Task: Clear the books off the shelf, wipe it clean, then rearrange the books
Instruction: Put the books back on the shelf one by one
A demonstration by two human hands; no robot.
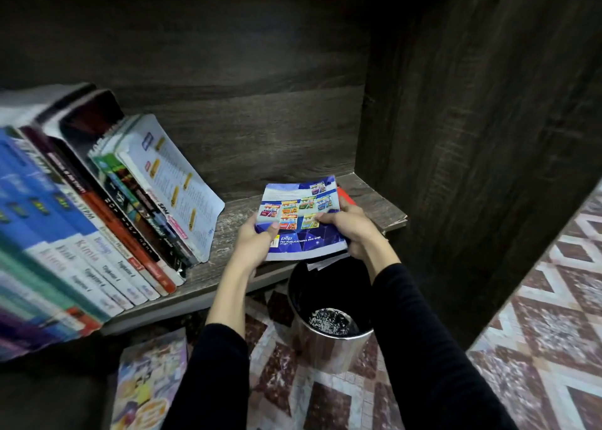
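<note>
I see the left hand [257, 239] pinching the blue book [301, 224] at its near-left corner, thumb on the cover. The right hand [353, 229] curls over its right edge. The book lies at the right end of the shelf [234, 231], overhanging the front edge. Leaning books [130, 217] fill the shelf's left. Below the shelf, a metal bin [329, 351] stands on patterned floor tiles [537, 315].

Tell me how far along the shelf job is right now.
Early, probably. Done: the shelf's right half is mostly cleared. In hand: left hand and right hand grip a blue book above a bin. Left: the leaning row of books is on the shelf; no wiping evident.
</note>
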